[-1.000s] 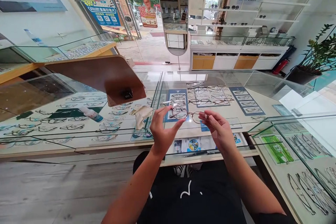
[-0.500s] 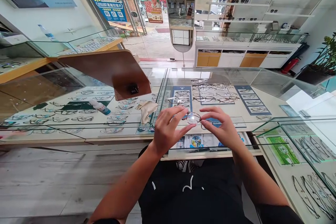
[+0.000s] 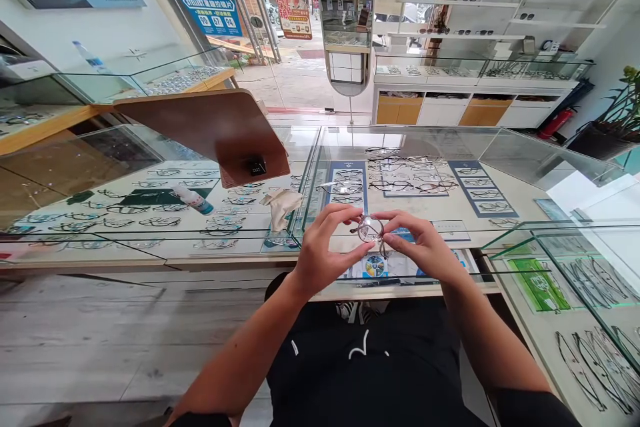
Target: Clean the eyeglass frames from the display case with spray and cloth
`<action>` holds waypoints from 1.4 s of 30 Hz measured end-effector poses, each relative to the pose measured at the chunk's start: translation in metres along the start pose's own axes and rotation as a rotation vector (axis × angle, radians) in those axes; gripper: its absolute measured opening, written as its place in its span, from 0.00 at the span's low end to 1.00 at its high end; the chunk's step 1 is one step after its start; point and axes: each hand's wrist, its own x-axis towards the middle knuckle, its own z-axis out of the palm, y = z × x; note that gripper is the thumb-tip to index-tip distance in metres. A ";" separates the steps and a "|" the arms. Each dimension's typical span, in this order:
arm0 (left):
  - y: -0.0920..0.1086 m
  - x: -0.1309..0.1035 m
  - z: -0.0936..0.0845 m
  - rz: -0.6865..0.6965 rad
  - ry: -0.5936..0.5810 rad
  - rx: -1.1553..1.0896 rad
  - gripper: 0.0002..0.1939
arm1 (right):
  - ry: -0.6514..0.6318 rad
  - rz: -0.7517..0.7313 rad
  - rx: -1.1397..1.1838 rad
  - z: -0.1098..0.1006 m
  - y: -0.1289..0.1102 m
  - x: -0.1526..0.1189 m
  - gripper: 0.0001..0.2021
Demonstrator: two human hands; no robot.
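At left, the bottle and cloth are left lying on the counter. By the left hand, one rim is gripped between thumb and fingers. The glasses, held above the counter, have been turned since a second ago; one lens now seems singled out. By the right hand, the frame is pinched.

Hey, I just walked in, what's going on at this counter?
A person holds a pair of glasses up in front of them, with the left hand and right hand both at the frame. Below is a glass display case with rows of eyewear. A pale cloth and a bottle lie off to the left.
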 end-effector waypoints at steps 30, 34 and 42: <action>0.010 -0.004 0.080 -0.924 0.001 -0.564 0.17 | 0.694 -0.238 -0.285 0.040 0.038 -0.004 0.04; 0.005 0.006 0.088 -0.973 -0.023 -0.617 0.18 | 0.691 -0.200 -0.296 0.029 0.036 -0.007 0.05; 0.001 0.029 0.108 -0.886 -0.133 -0.504 0.15 | 0.610 -0.103 -0.225 0.009 0.031 -0.023 0.11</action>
